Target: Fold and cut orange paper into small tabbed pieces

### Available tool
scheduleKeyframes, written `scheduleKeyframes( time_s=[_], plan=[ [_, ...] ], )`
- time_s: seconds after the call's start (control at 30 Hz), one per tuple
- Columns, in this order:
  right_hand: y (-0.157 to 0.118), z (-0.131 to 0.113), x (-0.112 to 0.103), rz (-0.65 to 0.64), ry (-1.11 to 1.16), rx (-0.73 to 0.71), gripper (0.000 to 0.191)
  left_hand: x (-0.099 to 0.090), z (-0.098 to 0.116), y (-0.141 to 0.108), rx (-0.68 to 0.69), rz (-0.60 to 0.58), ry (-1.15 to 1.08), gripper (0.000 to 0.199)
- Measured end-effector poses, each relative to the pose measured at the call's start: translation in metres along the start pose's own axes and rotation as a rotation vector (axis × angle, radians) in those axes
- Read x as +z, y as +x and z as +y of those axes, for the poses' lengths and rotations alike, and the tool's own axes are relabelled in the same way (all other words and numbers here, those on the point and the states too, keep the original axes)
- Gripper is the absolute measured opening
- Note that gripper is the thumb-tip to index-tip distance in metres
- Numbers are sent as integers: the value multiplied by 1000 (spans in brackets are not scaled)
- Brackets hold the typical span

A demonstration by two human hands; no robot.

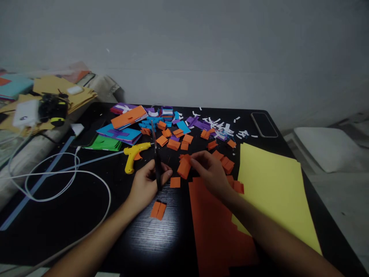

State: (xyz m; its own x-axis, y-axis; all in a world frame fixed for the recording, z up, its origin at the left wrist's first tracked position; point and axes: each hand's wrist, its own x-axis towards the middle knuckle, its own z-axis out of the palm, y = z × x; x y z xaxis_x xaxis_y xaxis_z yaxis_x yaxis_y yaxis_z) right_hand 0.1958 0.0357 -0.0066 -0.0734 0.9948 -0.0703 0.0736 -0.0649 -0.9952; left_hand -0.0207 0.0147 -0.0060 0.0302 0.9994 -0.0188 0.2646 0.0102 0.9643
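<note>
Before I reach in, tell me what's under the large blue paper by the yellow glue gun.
Green paper sticks out beneath the blue paper, and a thin purple edge shows at its right. Anything farther under is covered.

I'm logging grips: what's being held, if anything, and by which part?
The left hand holds scissors by the black handles, blades pointing away; the right hand pinches an orange paper piece by its upper right edge.
</note>
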Motion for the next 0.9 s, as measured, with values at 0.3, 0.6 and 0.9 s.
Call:
scheduleKeyframes(
  time_s=[0.3, 0.6, 0.9],
  plan=[
    [-13, 2, 18, -144, 506, 327, 31, 5, 4, -4, -5, -17, -145, 30],
    [-17, 7, 25, -179, 630, 405, 34, 6, -2, -6, 11, 43, -94, 27],
    [-15, 11, 27, -248, 720, 494, 32, 6, 3, -6, -18, 77, -105, 30]
  ],
)
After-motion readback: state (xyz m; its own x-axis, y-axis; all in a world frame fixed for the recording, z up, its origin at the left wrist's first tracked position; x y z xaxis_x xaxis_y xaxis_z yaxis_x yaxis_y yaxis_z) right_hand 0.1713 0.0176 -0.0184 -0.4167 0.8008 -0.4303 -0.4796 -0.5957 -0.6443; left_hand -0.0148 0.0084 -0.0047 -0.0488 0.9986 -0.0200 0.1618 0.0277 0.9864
